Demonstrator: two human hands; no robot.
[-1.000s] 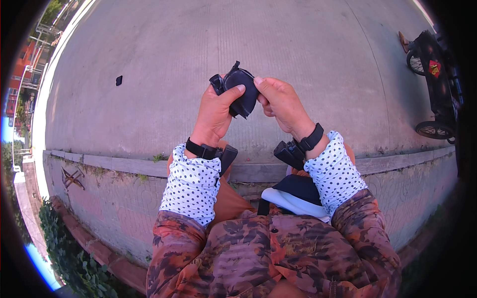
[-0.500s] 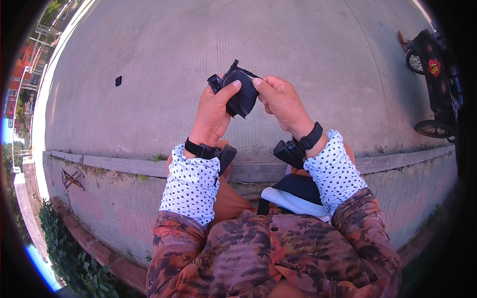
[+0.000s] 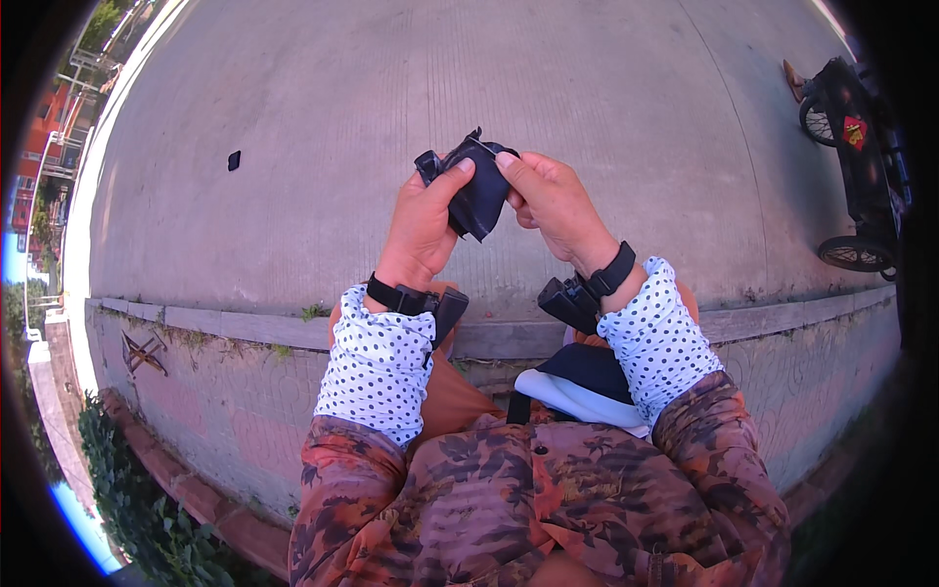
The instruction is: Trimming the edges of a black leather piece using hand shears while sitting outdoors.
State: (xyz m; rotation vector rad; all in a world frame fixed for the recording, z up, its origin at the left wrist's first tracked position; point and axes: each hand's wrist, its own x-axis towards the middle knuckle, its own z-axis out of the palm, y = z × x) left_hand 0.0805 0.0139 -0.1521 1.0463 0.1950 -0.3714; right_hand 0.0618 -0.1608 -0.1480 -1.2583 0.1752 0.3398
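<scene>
A small piece of folded black cloth (image 3: pixel 479 201) with frayed-looking edges is held up in front of me, above the pavement. My left hand (image 3: pixel 423 210) is closed on its left side, thumb pressed flat on top, and a rolled black end pokes out beyond the fingers. At the cloth's upper right edge, my right hand (image 3: pixel 553 196) pinches with thumb and forefinger. A thin, pale needle-like thing (image 3: pixel 485 148) runs from that pinch across the cloth's top; whether it is a needle or thread is too small to tell. The right hand's other fingers curl underneath.
A small black object (image 3: pixel 234 160) lies on the concrete at left. A dark wheeled cart (image 3: pixel 856 166) stands at the right. A low kerb (image 3: pixel 782 316) crosses before my knees. Black and white cloth (image 3: pixel 577 386) rests on my lap; a small folding stool (image 3: pixel 144 353) stands left.
The black cloth has shifted slightly down and its top corner has tilted to the right. My left hand moved a little with it; the right hand's pinch stays almost in place.
</scene>
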